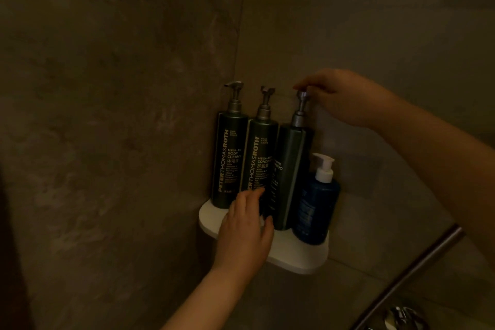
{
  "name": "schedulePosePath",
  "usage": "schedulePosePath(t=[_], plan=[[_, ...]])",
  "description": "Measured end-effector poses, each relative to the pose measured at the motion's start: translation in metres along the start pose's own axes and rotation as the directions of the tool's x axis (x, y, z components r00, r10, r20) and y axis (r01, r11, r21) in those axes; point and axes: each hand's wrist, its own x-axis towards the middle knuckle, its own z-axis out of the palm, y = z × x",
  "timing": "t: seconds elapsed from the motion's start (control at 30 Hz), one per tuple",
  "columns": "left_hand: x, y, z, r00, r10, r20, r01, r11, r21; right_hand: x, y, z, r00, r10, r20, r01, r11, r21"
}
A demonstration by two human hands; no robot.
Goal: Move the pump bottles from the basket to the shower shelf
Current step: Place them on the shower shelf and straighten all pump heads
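Dim shower corner. Right hand (pixel 345 98) pinches the pump head of the shampoo bottle (pixel 290 169), fingers closed on its top; bottle stands upright on the white corner shelf (pixel 297 254). Left hand (pixel 245 233) half open, fingertips against the lower front of the conditioner bottle (pixel 261 158), thumb touching the shampoo bottle's base. Left of that hand: body cleanser bottle (pixel 230 158). Below the right hand: blue bottle (pixel 314 209), white pump. All four upright on the shelf.
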Motion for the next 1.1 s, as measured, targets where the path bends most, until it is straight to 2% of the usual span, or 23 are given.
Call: schedulePosePath(t=[0.2, 0.4, 0.8, 1.1], plan=[[-0.004, 0.006, 0.002, 0.999, -0.026, 0.046, 0.031, 0.995, -0.095, -0.004, -0.002, -0.007, 0.999, 0.018, 0.046, -0.022, 0.996, 0.084], [-0.006, 0.014, -0.001, 0.994, -0.079, 0.074, 0.091, 0.982, -0.166, -0.01, -0.009, -0.013, 0.998, -0.058, 0.021, 0.055, 0.992, 0.113], [-0.005, 0.018, -0.007, 0.988, -0.129, 0.081, 0.14, 0.979, -0.15, -0.02, -0.006, -0.023, 0.987, -0.153, 0.039, 0.134, 0.941, 0.312], [-0.005, 0.017, -0.009, 0.99, -0.08, 0.112, 0.098, 0.981, -0.166, -0.026, -0.008, -0.028, 0.979, -0.19, 0.071, 0.137, 0.879, 0.457]])
